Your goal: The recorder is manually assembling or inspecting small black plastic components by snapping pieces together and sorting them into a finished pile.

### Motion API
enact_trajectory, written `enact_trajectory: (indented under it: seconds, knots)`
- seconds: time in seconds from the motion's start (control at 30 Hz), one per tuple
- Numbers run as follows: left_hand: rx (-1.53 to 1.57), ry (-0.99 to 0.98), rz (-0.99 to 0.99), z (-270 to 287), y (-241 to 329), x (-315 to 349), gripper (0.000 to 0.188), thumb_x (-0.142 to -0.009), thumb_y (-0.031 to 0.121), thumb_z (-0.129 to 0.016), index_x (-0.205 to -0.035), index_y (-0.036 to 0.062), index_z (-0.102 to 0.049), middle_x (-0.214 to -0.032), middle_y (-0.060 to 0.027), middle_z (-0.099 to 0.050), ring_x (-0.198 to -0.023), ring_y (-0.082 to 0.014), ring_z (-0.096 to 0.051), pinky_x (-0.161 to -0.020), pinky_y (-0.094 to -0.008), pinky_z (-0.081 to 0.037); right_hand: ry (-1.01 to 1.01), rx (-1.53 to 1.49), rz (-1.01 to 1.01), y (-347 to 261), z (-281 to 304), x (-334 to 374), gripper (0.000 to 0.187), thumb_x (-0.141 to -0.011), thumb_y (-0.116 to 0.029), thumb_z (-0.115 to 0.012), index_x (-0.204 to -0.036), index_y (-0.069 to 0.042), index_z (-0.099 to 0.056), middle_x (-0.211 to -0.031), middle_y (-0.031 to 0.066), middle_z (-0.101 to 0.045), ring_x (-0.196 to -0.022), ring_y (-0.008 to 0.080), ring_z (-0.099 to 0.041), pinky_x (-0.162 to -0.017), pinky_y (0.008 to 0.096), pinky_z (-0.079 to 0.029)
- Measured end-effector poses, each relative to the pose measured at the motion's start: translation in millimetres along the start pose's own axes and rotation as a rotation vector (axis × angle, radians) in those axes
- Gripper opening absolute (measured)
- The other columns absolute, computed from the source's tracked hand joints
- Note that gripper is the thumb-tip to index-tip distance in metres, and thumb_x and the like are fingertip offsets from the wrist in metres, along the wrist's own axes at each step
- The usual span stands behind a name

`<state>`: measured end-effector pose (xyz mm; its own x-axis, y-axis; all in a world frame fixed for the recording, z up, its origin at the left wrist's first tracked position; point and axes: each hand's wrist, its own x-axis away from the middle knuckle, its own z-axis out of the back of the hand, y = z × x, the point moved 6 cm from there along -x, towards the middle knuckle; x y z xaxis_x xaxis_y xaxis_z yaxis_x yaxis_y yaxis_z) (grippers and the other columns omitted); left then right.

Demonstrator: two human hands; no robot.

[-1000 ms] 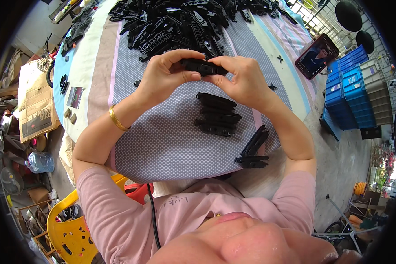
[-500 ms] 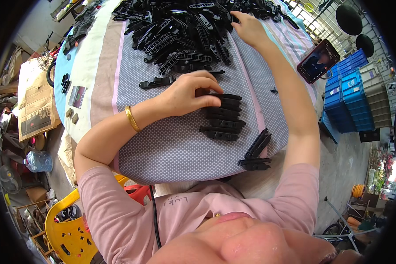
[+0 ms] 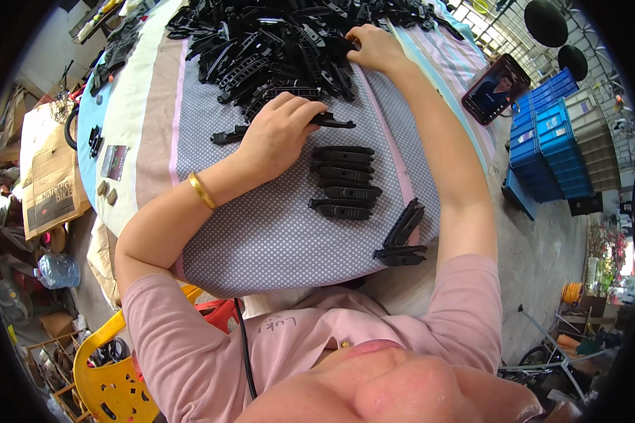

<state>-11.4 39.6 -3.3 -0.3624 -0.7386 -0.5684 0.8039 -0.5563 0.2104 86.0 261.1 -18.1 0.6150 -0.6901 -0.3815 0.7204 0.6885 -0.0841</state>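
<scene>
My left hand (image 3: 276, 134), with a gold bangle at its wrist, has its fingers closed around one end of a long black plastic part (image 3: 337, 122). Its palm side is hidden. Just left of it lies another black part (image 3: 227, 136). Below, several matching black parts (image 3: 342, 174) are lined up in a row. At the right edge of a large heap of black parts (image 3: 261, 53), my right hand (image 3: 381, 49) reaches in with thumb and forefinger apart; its other fingers are partly hidden. A few more parts (image 3: 403, 233) lie crossed near the table's front right edge.
A patterned cloth (image 3: 247, 233) covers the rounded table. A phone (image 3: 496, 89) stands at the right, by stacked blue crates (image 3: 543, 148). At the left lie a small card (image 3: 114, 162) and pebbles (image 3: 107, 194). A yellow chair (image 3: 106, 366) is at lower left.
My left hand has left the row of parts and moved up and left to the single part, closing on it. My right hand stays by the heap. The view has shifted slightly.
</scene>
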Motion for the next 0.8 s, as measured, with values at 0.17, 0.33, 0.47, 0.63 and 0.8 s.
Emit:
enact_trajectory:
  seconds: [0.17, 0.33, 0.47, 0.63, 0.8]
  knots:
    - [1.081, -0.002, 0.513, -10, -31, 8, 0.032, -0.087, 0.007, -0.053, -0.119, 0.0023, -0.049, -0.102, -0.0097, -0.059, -0.087, -0.0169, -0.058, -0.078, -0.0286, -0.049, -0.191, -0.236, -0.052, -9, 17, 20, 0.042, -0.065, -0.028, -0.064, -0.101, -0.005, -0.062, -0.096, 0.0131, -0.064, -0.089, 0.0268, -0.061, -0.08, 0.0343, -0.048]
    - [1.58, -0.118, 0.598, -19, -22, 5, 0.034, -0.093, 0.014, -0.047, -0.124, 0.0015, -0.043, -0.103, -0.0099, -0.057, -0.086, -0.0151, -0.058, -0.078, -0.0294, -0.05, -0.153, -0.326, 0.073, -22, 22, 46, 0.042, -0.066, -0.022, -0.065, -0.105, -0.005, -0.062, -0.101, 0.0131, -0.063, -0.089, 0.0255, -0.061, -0.079, 0.0335, -0.049]
    - [1.651, -0.121, 0.712, -25, -26, 12, 0.033, -0.093, 0.016, -0.046, -0.123, 0.0016, -0.046, -0.098, -0.0094, -0.056, -0.087, -0.0164, -0.059, -0.081, -0.0327, -0.051, -0.083, -0.119, 0.125, -37, 25, 51, 0.036, -0.068, -0.019, -0.066, -0.101, -0.006, -0.063, -0.1, 0.0096, -0.061, -0.097, 0.0263, -0.057, -0.085, 0.0357, -0.046]
    - [1.679, -0.082, 0.771, -25, -34, 13, 0.033, -0.094, 0.016, -0.044, -0.124, 0.0018, -0.046, -0.095, -0.0094, -0.056, -0.088, -0.0177, -0.059, -0.082, -0.035, -0.051, 0.164, -0.137, 0.09, -23, 47, 56, 0.038, -0.071, -0.026, -0.072, -0.1, -0.004, -0.063, -0.088, 0.0069, -0.063, -0.08, 0.0203, -0.062, -0.07, 0.0293, -0.05]
    - [1.688, -0.064, 0.782, -26, -40, 12, 0.032, -0.095, 0.017, -0.043, -0.122, 0.0008, -0.047, -0.101, -0.0115, -0.058, -0.086, -0.0174, -0.059, -0.075, -0.0294, -0.052, -0.072, -1.096, -0.004, -46, 70, 63, 0.034, -0.076, -0.013, -0.071, -0.105, -0.003, -0.058, -0.083, 0.0048, -0.063, -0.073, 0.0108, -0.062, -0.062, 0.0241, -0.051]
